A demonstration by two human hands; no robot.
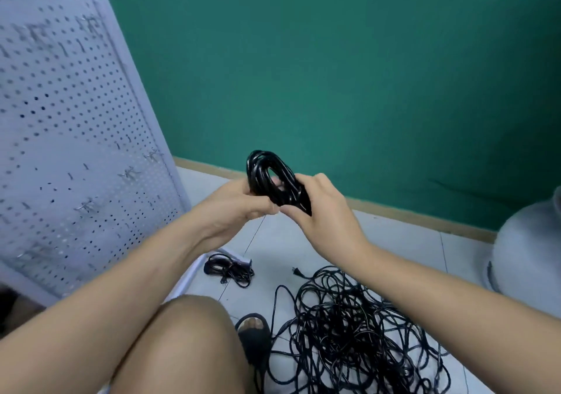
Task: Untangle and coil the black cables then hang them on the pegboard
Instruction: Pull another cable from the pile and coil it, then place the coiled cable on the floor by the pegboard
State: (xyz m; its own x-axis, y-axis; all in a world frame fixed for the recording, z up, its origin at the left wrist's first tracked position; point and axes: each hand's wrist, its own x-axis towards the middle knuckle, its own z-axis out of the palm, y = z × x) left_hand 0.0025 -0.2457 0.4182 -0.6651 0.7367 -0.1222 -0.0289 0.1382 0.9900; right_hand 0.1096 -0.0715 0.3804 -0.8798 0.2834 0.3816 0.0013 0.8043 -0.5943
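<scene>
A tight black cable coil is held up in front of me at mid-frame. My left hand grips its lower left side with curled fingers. My right hand grips the lower right side, thumb across the strands. On the floor below lies a big tangled pile of black cables, one plug end sticking out at its top left. A smaller loose black cable bundle lies near the pegboard's foot. The white pegboard with several metal hooks stands at the left.
A green wall rises behind a wooden skirting strip. A white round object stands at the right edge. My knee and a foot in a black sandal are at the bottom, touching the tangled pile. The floor is white tile.
</scene>
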